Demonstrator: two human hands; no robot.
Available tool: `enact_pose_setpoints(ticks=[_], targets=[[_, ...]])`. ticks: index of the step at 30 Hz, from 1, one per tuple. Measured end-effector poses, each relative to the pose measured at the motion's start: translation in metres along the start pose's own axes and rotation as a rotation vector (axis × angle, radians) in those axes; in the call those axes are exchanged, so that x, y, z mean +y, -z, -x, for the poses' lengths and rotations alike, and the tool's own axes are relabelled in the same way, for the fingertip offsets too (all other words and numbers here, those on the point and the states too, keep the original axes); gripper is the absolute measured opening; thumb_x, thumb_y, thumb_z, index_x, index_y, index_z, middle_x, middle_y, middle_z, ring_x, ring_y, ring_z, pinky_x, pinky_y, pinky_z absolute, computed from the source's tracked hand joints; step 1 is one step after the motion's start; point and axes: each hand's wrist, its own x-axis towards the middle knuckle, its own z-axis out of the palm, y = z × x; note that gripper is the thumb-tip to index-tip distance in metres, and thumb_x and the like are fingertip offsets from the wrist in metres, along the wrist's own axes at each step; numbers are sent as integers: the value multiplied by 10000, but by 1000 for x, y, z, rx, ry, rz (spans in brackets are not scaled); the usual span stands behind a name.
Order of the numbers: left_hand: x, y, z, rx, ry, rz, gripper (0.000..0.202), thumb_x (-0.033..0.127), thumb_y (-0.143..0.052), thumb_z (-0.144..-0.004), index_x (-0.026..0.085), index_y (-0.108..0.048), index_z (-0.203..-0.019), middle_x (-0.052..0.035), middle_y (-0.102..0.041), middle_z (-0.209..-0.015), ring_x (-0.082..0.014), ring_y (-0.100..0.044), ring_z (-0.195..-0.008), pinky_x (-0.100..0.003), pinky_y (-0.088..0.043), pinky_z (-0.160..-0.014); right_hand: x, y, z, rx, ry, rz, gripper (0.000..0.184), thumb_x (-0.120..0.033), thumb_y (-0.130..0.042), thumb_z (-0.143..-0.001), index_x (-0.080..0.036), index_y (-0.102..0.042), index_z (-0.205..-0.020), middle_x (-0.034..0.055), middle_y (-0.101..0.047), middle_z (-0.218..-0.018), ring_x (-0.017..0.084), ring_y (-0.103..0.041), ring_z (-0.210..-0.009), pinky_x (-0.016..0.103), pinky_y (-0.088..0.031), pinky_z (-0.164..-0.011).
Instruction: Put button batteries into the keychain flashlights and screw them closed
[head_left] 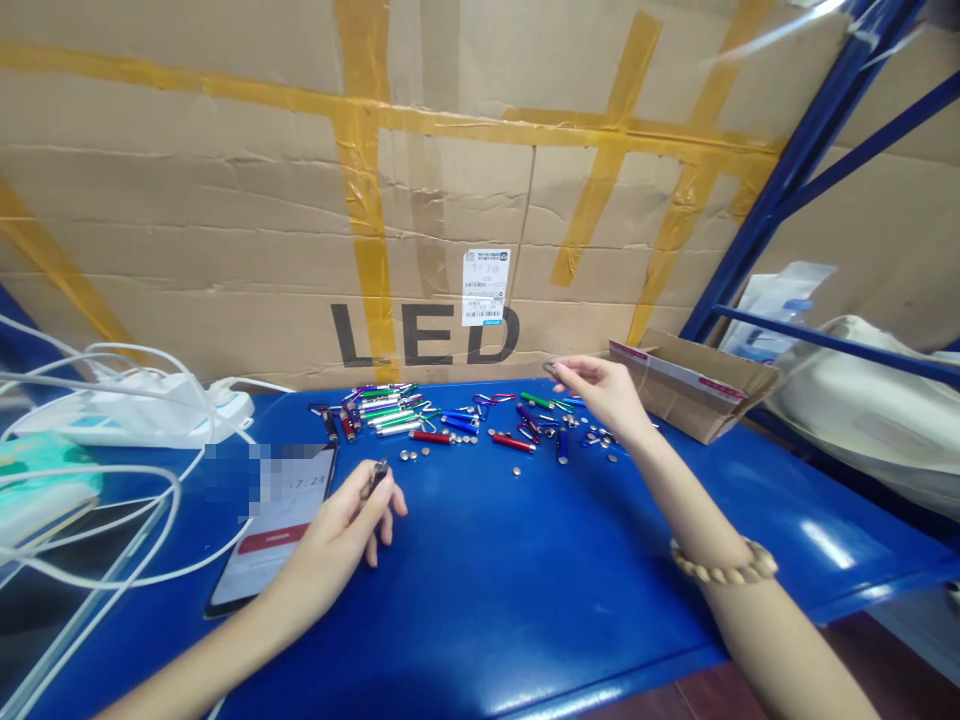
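My left hand (346, 525) rests on the blue table (525, 590), its fingers pinched round a small dark keychain-torch part (379, 472). My right hand (604, 392) is raised over the far side of the table and pinches a small metal piece (551, 368) at its fingertips. Below and left of it lie several small coloured keychain torches (431, 420), red, green, blue, purple and silver, and several button cells (517, 468) scattered on the table. A beaded bracelet (724, 568) is on my right wrist.
A phone (277, 530) with a lit screen lies left of my left hand. White cables (97, 540) and a power strip (127, 410) fill the left. A small open carton (694, 390) stands at the right, a large taped cardboard box (420, 190) behind, blue shelving (795, 160) at right.
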Motion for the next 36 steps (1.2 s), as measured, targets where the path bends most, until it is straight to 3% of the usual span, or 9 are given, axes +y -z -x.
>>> enact_pose_setpoints(ticks=[4, 7, 10, 12, 16, 19, 25, 31, 36], targets=[[2, -3, 4, -35, 33, -1, 330, 505, -328, -892, 198, -419, -811, 49, -444, -590, -106, -459, -493, -197, -410, -415, -35, -44, 37, -247, 45, -102, 275, -382, -645, -718, -132, -695, -820, 70, -705, -761, 128, -645, -560, 232, -516, -544], [6, -6, 8, -85, 17, 7, 284, 473, -432, -860, 213, -357, -775, 49, -466, -646, -91, -445, -485, -182, -381, -394, -54, -74, 70, -570, 42, -195, 224, -333, -663, -722, -130, -711, -803, 40, -677, -634, 84, -569, -424, 199, -467, -463], [8, -7, 10, -160, -25, -15, 286, 432, -428, -868, 216, -312, -723, 55, -472, -644, -73, -427, -451, -178, -354, -394, -65, -87, 94, -682, 17, -296, 255, -347, -649, -742, -128, -713, -855, 29, -656, -578, 105, -608, -487, 194, -476, -502], [8, -7, 10, -175, -77, -67, 282, 399, -398, -885, 215, -299, -696, 61, -471, -603, -70, -423, -428, -187, -347, -412, -68, -88, 101, -725, -5, -361, 275, -356, -616, -774, -133, -708, -907, 55, -686, -665, 133, -655, -609, 209, -502, -578], [6, -5, 10, -68, -226, -251, 269, 325, -387, -888, 213, -299, -660, 53, -484, -577, -90, -453, -474, -214, -365, -491, -66, -87, 101, -788, -86, -376, 326, -367, -579, -801, -122, -681, -991, 81, -696, -747, 135, -657, -617, 217, -511, -576], [5, -3, 10, 4, -254, -319, 264, 308, -413, -878, 214, -311, -653, 56, -476, -575, -97, -459, -496, -212, -367, -509, -62, -89, 99, -801, -64, -316, 328, -384, -582, -795, -108, -695, -932, 77, -686, -710, 119, -634, -557, 201, -499, -533], [6, -2, 12, -62, -260, -382, 215, 295, -345, -918, 210, -415, -734, 48, -508, -629, -93, -483, -494, -206, -373, -515, -60, -90, 99, -722, -24, -332, 338, -393, -627, -757, -103, -710, -910, 72, -690, -670, 123, -637, -557, 202, -507, -560], [5, -2, 10, -16, -308, -329, 213, 264, -387, -885, 223, -305, -693, 34, -565, -666, -93, -519, -482, -200, -401, -514, -59, -90, 96, -591, -69, -390, 260, -352, -678, -704, -127, -722, -828, 51, -705, -702, 128, -643, -573, 223, -524, -580], [3, 2, 7, 32, -339, -387, 175, 260, -377, -883, 223, -375, -711, 60, -489, -533, -105, -492, -436, -198, -392, -478, -60, -91, 96, -699, -168, -415, 314, -414, -710, -651, -130, -713, -783, 47, -697, -657, 127, -641, -561, 220, -513, -546]])
